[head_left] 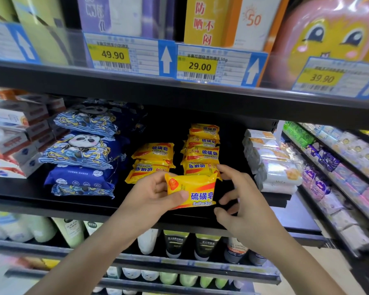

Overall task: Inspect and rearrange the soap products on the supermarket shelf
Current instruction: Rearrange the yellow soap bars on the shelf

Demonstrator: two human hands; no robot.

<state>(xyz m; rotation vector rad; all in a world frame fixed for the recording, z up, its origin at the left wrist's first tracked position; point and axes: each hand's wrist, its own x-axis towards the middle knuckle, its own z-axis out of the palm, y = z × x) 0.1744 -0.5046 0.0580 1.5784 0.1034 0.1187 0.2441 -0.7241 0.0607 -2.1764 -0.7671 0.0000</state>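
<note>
Just in front of the shelf point(136, 201) edge, we pinch a yellow sulfur soap packet point(192, 191) in our left hand point(151, 199) while our right hand point(241, 201), fingers spread and holding nothing, hovers beside it, where a careless sweep could topple the yellow stack point(202, 150) behind.

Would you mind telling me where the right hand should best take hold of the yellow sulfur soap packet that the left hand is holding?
Probably the free right end of the sulfur soap packet, approached from the right. The left hand already pinches its left end, and the right hand sits open beside that exposed edge; thumb below, fingers above would suit the flat packet.
</note>
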